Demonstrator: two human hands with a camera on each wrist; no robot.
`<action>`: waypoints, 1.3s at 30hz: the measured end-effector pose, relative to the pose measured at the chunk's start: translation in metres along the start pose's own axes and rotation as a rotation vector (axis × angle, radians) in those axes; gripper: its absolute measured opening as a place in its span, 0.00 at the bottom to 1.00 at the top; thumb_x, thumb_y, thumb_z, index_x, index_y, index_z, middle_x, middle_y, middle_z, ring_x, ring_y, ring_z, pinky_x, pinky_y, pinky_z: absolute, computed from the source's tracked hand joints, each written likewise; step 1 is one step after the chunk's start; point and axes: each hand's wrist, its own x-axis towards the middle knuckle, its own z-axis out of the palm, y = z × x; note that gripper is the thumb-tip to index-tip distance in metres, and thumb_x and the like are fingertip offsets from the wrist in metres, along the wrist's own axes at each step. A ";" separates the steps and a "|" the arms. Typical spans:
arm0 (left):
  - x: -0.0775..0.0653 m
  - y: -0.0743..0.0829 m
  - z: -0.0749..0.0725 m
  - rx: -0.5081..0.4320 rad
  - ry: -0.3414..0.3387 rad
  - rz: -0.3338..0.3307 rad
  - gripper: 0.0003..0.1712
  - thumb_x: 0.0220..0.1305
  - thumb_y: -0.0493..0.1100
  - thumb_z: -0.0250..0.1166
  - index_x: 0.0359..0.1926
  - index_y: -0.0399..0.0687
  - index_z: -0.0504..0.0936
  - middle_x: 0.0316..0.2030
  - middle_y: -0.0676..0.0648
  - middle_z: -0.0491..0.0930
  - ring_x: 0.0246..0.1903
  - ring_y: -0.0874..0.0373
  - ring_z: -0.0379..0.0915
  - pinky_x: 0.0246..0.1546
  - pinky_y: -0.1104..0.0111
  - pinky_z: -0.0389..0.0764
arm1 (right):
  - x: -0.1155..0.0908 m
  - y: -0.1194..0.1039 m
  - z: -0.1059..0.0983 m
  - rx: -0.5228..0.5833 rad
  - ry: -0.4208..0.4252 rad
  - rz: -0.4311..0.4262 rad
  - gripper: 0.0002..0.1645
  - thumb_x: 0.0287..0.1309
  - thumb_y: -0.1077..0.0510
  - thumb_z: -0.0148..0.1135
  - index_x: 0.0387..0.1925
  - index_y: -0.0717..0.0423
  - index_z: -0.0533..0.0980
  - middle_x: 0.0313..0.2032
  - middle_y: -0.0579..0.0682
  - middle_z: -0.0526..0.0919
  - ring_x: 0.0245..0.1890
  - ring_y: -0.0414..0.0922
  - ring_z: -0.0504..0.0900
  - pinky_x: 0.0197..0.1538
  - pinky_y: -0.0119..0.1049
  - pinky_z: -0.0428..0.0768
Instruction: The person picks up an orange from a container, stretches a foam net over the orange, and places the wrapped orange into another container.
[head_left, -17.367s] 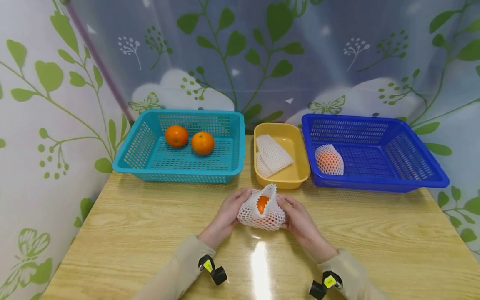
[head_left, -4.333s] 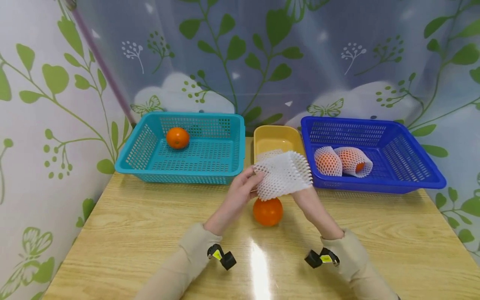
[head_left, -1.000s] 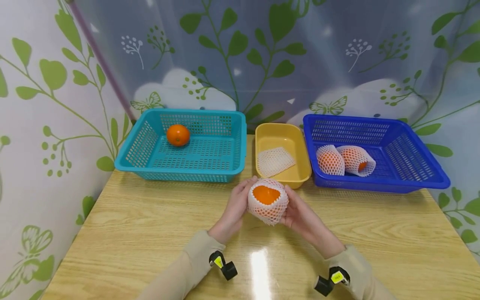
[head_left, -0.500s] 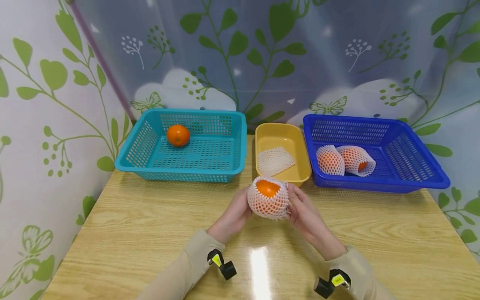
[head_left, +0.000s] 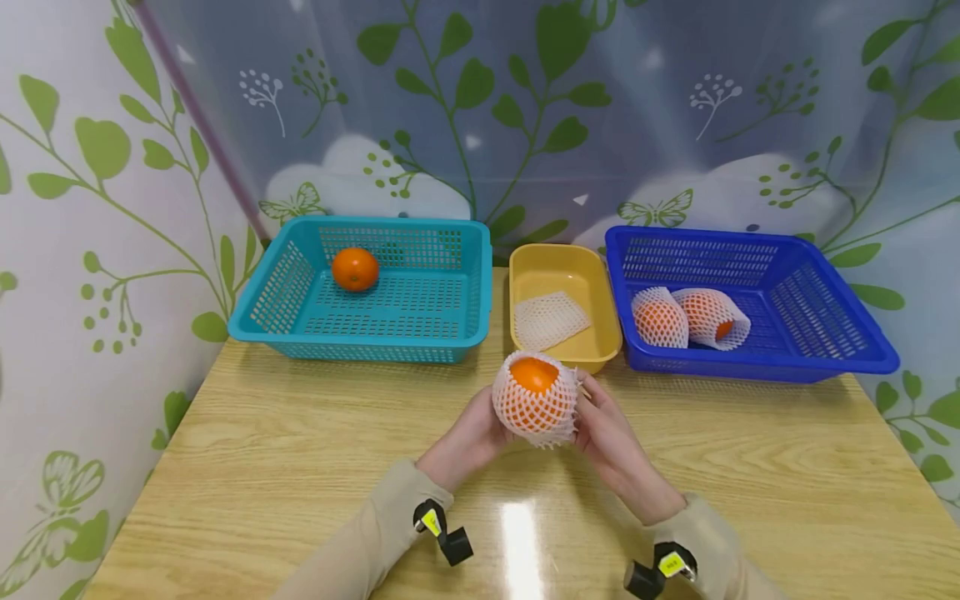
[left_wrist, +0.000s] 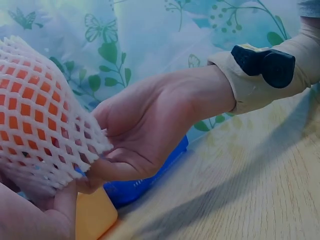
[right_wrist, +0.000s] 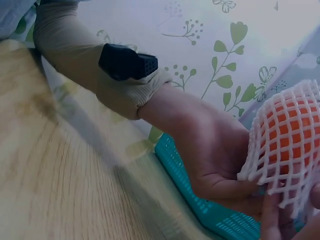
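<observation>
In the head view, an orange (head_left: pixel 534 376) sits inside a white foam fruit net (head_left: pixel 536 414), its bare top showing through the opening. My left hand (head_left: pixel 472 437) holds the netted orange from the left, most of its fingers hidden behind it. On the other side, my right hand (head_left: pixel 611 442) pinches the toothed edge of the net. The left wrist view shows the right hand (left_wrist: pixel 150 127) with thumb and fingers at that net edge (left_wrist: pixel 97 145). In the right wrist view, the left hand (right_wrist: pixel 212 150) grips the net's other side (right_wrist: pixel 260 165).
A turquoise basket (head_left: pixel 360 340) at back left holds one bare orange (head_left: pixel 356 269). The yellow tub (head_left: pixel 600 333) in the middle contains a flat foam net (head_left: pixel 551 321). At right, a blue basket (head_left: pixel 765 364) holds two netted oranges (head_left: pixel 660 321). All stand on a wooden table (head_left: pixel 262 425).
An orange left the turquoise basket, and a second netted one joined the blue basket. The net, earlier held above a bare orange, now wraps it. Lately both hands turned it slightly.
</observation>
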 end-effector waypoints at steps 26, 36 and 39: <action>-0.001 0.014 0.003 0.409 0.069 0.215 0.25 0.80 0.49 0.48 0.68 0.39 0.69 0.62 0.40 0.74 0.61 0.47 0.72 0.65 0.52 0.73 | -0.003 -0.017 -0.003 -0.423 -0.008 -0.301 0.43 0.64 0.65 0.64 0.76 0.53 0.55 0.67 0.55 0.68 0.64 0.42 0.70 0.63 0.25 0.71; -0.008 0.015 0.010 0.589 -0.096 0.360 0.32 0.81 0.55 0.48 0.77 0.47 0.61 0.66 0.41 0.73 0.63 0.47 0.73 0.65 0.55 0.73 | 0.000 -0.017 -0.005 -0.470 0.033 -0.255 0.42 0.65 0.64 0.65 0.76 0.53 0.56 0.67 0.56 0.69 0.64 0.48 0.69 0.60 0.24 0.73; -0.007 0.014 0.010 0.574 -0.113 0.358 0.32 0.81 0.54 0.47 0.77 0.44 0.60 0.66 0.39 0.73 0.62 0.46 0.73 0.64 0.54 0.74 | 0.000 -0.017 -0.006 -0.477 0.045 -0.256 0.42 0.66 0.63 0.64 0.76 0.52 0.57 0.67 0.55 0.69 0.63 0.46 0.69 0.59 0.24 0.73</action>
